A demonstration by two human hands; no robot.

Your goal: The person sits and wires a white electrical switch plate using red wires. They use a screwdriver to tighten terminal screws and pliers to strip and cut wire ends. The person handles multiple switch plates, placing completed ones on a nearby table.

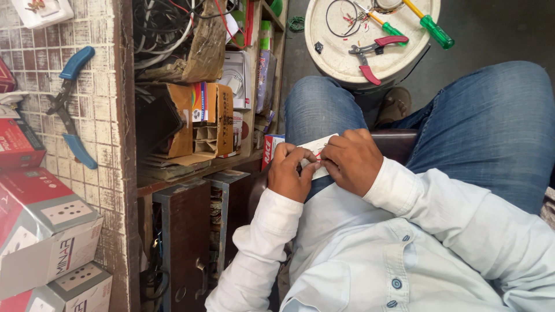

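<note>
Two hands pinched a flat white rectangular plate over denim-clad knees.

From the head view, the left hand point(292, 173) and right hand point(351, 160) both clamped fingertips on the flat white rectangular plate point(317, 151) with thin red wires, held above the lap; beyond, red-handled metal pliers point(373, 53) lay on a round, scuffed white bucket lid point(341, 55).

Both hands hide most of the white plate point(317, 151); red-and-white boxes point(40, 231) at eight o'clock run off the edge.
</note>
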